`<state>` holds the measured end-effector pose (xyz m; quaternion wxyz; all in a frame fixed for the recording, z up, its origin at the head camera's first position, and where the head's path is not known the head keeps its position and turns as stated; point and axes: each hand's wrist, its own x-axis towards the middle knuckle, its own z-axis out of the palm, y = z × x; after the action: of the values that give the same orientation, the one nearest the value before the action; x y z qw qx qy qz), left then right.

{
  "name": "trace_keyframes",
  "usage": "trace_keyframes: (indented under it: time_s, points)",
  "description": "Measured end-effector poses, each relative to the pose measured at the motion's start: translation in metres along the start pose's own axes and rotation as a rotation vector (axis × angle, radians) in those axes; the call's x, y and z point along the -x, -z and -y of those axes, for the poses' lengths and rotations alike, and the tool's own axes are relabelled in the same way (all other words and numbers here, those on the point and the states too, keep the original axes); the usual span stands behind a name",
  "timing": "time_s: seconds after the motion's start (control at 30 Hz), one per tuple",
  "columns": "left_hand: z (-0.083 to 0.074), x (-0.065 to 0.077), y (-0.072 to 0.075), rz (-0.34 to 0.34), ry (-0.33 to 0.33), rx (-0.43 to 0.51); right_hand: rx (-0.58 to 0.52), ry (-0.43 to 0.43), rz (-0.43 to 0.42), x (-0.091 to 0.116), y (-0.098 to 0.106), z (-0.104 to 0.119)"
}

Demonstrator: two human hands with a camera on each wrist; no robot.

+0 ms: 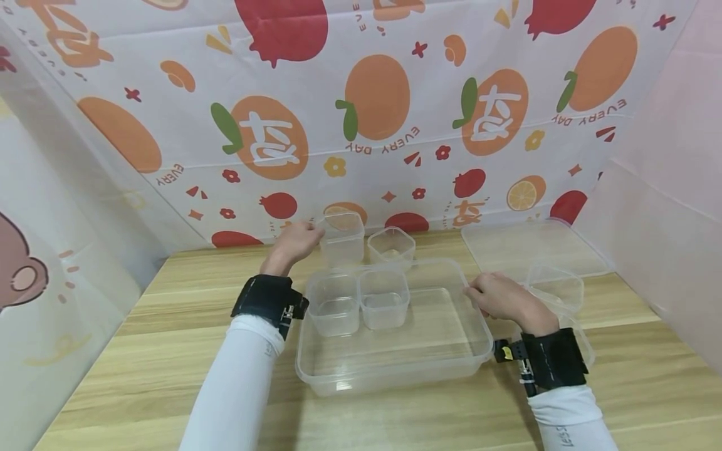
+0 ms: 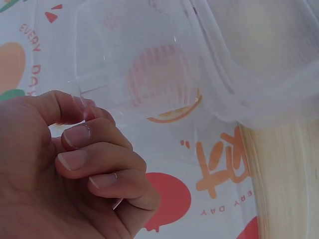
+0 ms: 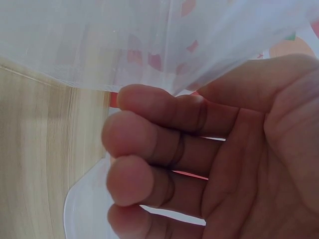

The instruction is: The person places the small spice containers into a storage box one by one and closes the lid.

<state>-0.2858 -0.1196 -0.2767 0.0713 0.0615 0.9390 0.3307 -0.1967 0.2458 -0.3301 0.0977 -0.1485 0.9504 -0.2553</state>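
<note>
My left hand (image 1: 296, 244) pinches the edge of a small clear plastic container (image 1: 342, 247) at the back of the table. In the left wrist view, thumb and forefinger meet at that container's corner (image 2: 87, 94), with the other fingers curled below. Gripping the right rim of a large clear plastic box (image 1: 395, 369) is my right hand (image 1: 499, 297). Two small containers, one at the left (image 1: 334, 307) and one beside it (image 1: 385, 304), stand side by side in the box's left part. The right wrist view has the box wall (image 3: 99, 45) between thumb and forefinger.
Another small container (image 1: 392, 244) stands behind the box. At the back right lies a large flat clear lid (image 1: 530, 241). Small clear plastic pieces (image 1: 558, 285) lie right of the box, partly hidden by my right arm. A fruit-print cloth (image 1: 378, 97) hangs behind the wooden table (image 1: 186, 332).
</note>
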Motion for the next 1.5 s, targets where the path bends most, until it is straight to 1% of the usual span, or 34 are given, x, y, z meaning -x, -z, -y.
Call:
trace_keyframes:
  time_s: [0.37,0.6,0.77,0.93,1.07,1.3,1.5]
  points:
    - [-0.01,0.002,-0.002,-0.031,-0.026,0.008,0.008,-0.009,-0.002,0.0,0.001,0.0]
    - [-0.014,0.003,-0.006,-0.035,-0.054,0.055,0.008,-0.005,-0.006,0.0,0.0,0.0]
    - [-0.015,0.003,-0.008,-0.039,-0.068,0.073,0.012,0.009,-0.009,0.0,0.0,-0.001]
    - [-0.017,0.005,-0.009,-0.035,-0.057,0.099,0.012,0.014,-0.01,0.0,0.0,-0.001]
    - [-0.021,0.007,-0.011,-0.035,-0.052,0.095,0.013,0.016,-0.012,0.001,0.0,-0.001]
    - [-0.033,0.011,-0.015,-0.054,-0.103,0.024,0.008,0.012,-0.012,0.001,-0.001,-0.002]
    - [-0.042,0.015,-0.019,-0.049,-0.105,0.038,0.013,0.002,-0.01,0.001,0.0,-0.002]
